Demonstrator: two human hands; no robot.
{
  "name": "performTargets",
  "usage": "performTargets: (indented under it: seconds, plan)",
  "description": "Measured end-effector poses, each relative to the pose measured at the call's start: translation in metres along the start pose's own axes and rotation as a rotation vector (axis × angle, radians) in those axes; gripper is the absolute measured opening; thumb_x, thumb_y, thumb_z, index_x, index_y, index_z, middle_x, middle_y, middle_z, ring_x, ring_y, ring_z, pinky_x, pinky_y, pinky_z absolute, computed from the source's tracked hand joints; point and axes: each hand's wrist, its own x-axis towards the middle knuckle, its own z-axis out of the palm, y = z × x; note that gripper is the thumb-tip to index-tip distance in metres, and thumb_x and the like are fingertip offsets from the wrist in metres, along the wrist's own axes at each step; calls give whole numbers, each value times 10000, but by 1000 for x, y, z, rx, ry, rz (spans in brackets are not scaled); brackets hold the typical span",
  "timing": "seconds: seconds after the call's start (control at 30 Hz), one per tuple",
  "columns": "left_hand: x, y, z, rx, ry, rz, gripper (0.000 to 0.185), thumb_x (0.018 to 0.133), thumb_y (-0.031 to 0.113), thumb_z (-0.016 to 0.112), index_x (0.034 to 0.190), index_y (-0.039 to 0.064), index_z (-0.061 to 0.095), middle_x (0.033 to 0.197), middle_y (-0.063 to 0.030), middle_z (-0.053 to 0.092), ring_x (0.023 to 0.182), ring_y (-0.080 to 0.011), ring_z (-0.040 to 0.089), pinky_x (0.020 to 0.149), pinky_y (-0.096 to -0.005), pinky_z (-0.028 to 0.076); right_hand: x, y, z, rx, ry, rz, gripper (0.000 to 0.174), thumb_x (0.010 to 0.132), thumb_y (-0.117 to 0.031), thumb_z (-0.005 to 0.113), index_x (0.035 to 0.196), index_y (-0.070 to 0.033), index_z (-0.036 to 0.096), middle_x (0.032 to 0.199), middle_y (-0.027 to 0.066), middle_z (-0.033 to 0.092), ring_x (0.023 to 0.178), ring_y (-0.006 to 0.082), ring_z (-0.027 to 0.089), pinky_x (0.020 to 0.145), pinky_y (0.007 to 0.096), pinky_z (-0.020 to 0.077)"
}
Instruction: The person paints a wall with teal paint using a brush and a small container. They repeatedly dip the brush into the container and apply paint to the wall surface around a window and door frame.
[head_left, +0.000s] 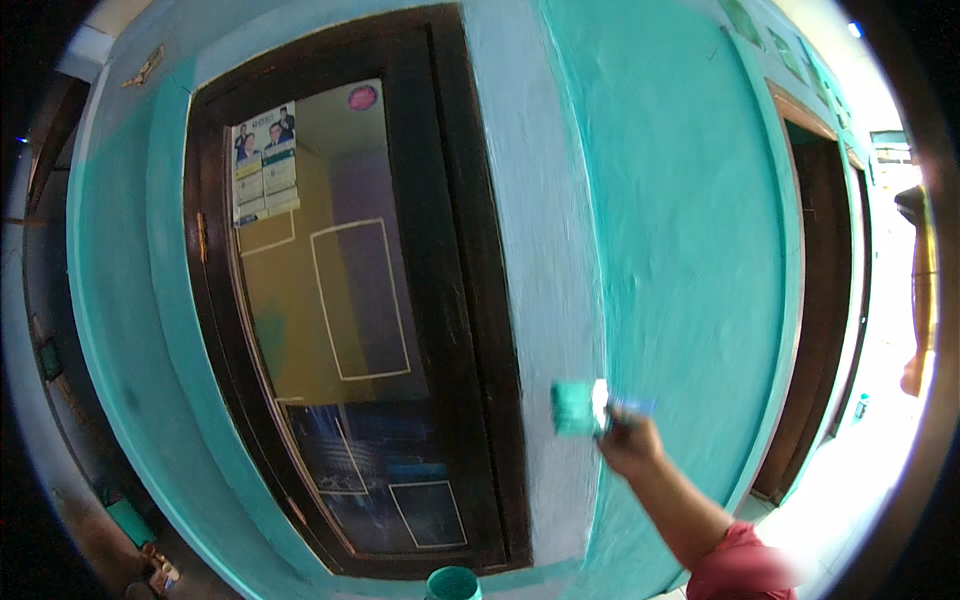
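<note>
My right hand (631, 444) grips a wide paintbrush (579, 409) whose bristles are covered in turquoise paint. The brush is blurred and lies over the edge between the pale blue wall strip (536, 225) and the turquoise wall (682, 247); whether it touches the surface I cannot tell. Left of the strip stands a dark wooden window frame (469, 300) with a glass pane (360, 300). At the bottom edge shows the top of a paint container (453, 583), turquoise inside. My left hand is out of view.
A dark brown door (817, 300) stands in the wall at the right, beside a bright tiled floor (832, 510). Printed papers (266, 165) are on the glass. A green object (130, 521) and small items lie on the floor at the lower left.
</note>
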Motion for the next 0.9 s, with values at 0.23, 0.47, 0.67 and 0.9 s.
performTargets:
  seconds: [0.23, 0.47, 0.67, 0.9]
  plan:
    - [0, 54, -77, -37, -79, 121, 413, 962, 463, 383, 1077, 127, 593, 938, -79, 652, 836, -270, 637, 640, -434, 532, 118, -137, 223, -249, -329, -565, 182, 907, -77, 609, 1071, -1, 606, 1060, 86, 642, 979, 246, 618, 878, 418, 527]
    - [-10, 76, -87, 10, 266, 232, 558, 951, 511, 385, 1342, 122, 468, 1271, -129, 560, 1159, -338, 552, 859, -543, 510, 185, -225, 434, -626, -493, -1348, 255, 849, -58, 682, 1097, -46, 623, 1079, 107, 656, 969, 267, 654, 804, 399, 576]
    - [-22, 80, -79, -27, 265, 226, 569, 955, 513, 378, 1333, 98, 470, 1235, -150, 574, 1109, -338, 574, 827, -531, 517, 248, -262, 516, -1066, -395, -1968, 149, 731, -126, 783, 846, -47, 732, 867, 91, 731, 835, 203, 681, 742, 354, 527]
    - [-21, 88, -80, 2, 221, 281, 565, 963, 516, 361, 1317, 91, 480, 1184, -157, 596, 1049, -334, 596, 786, -514, 523, 246, -225, 460, -1481, -401, -2101, 116, 808, -191, 718, 909, -154, 760, 939, 94, 725, 871, 267, 698, 775, 358, 551]
